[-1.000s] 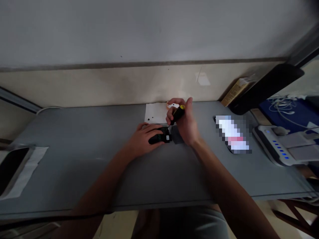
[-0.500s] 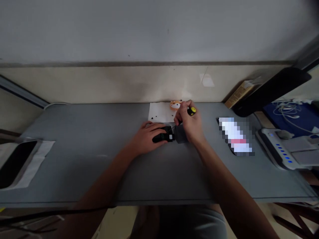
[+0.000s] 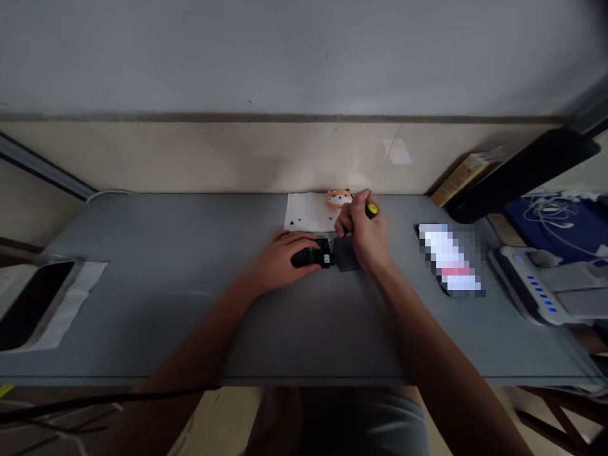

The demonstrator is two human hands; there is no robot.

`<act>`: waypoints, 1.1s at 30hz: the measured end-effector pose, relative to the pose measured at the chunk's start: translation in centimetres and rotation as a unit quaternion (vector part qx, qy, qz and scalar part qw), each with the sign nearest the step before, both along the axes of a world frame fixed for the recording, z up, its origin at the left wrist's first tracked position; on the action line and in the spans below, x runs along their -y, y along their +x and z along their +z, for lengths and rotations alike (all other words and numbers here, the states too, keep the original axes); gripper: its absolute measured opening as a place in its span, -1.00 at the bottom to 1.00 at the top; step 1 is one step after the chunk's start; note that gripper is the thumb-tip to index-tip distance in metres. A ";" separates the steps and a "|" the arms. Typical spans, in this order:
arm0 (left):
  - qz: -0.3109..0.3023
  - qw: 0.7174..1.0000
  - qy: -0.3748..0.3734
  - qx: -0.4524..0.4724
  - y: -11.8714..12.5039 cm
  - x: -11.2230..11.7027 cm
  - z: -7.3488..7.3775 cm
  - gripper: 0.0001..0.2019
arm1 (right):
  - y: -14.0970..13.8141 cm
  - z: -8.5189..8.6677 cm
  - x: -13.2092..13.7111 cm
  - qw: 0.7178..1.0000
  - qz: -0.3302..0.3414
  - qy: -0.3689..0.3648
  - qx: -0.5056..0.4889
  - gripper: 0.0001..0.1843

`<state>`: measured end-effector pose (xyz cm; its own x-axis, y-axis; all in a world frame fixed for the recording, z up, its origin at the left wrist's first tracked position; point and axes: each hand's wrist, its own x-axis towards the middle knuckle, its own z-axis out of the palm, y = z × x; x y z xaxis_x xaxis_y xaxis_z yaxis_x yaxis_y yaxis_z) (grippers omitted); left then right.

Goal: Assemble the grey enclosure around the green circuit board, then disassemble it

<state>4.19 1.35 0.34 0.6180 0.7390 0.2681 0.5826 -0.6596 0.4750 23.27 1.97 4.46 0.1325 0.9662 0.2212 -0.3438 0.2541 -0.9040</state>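
Observation:
My left hand [image 3: 280, 265] is closed around a small black device [image 3: 313, 256] on the desk, steadying it from the left; a bit of green circuit board shows in it. In my right hand [image 3: 370, 237] is a screwdriver with a black and yellow handle [image 3: 372, 210]. Its thin shaft slants down left to the device's upper right part; the exact tip contact is too small to tell. A dark grey flat block [image 3: 346, 254] lies just right of the device, partly behind my right hand.
White paper [image 3: 306, 206] with several tiny dark pieces lies behind my hands, an orange animal-faced item [image 3: 338, 199] on it. A blurred-out lit phone [image 3: 449, 259] and a power strip [image 3: 536, 285] are at right. Another dark-screened phone [image 3: 35, 304] lies far left.
The view has shifted slightly. My left hand still holds the device, and my right hand has hardly moved, with the screwdriver still in its grip.

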 end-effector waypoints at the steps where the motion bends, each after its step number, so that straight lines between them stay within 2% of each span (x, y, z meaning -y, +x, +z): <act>1: 0.003 1.000 -0.003 0.002 0.0 0.0 0.0 -0.77 | 0.0 0.1 0.0 1.000 0.005 0.005 -0.002 -0.37; 7: 0.003 1.000 0.009 -0.001 -0.1 0.0 -0.3 -0.79 | 0.3 0.4 0.1 0.999 0.037 -0.008 -0.018 -0.48; 12: -0.010 0.999 0.033 -0.009 -0.3 -0.1 -0.5 -0.79 | 0.3 0.2 0.2 0.999 0.029 -0.006 -0.025 -0.37; 15: -0.015 0.999 0.034 -0.012 -0.3 -0.1 -0.4 -0.78 | 0.0 0.4 0.4 1.000 0.024 0.012 -0.015 -0.43; 20: -0.021 0.999 0.049 -0.008 -0.4 -0.1 -0.4 -0.77 | 0.1 0.8 0.3 0.997 0.068 0.005 -0.031 -0.48; 24: -0.026 0.998 0.066 -0.003 -0.4 -0.3 -0.7 -0.77 | 0.3 0.7 0.3 0.999 0.037 -0.006 -0.035 -0.44; 29: -0.029 0.997 0.078 -0.004 -0.4 -0.3 -0.8 -0.76 | 0.1 0.5 0.3 0.999 0.001 0.001 0.033 -0.37; 33: -0.029 0.996 0.084 0.000 -0.4 -0.3 -0.8 -0.76 | 0.0 0.9 0.2 0.999 0.026 -0.005 0.027 -0.38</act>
<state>3.75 1.64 -0.51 0.6580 0.6468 0.3855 0.5413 -0.7622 0.3550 23.31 1.73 5.40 0.0710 0.9734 0.2177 -0.3067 0.2289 -0.9239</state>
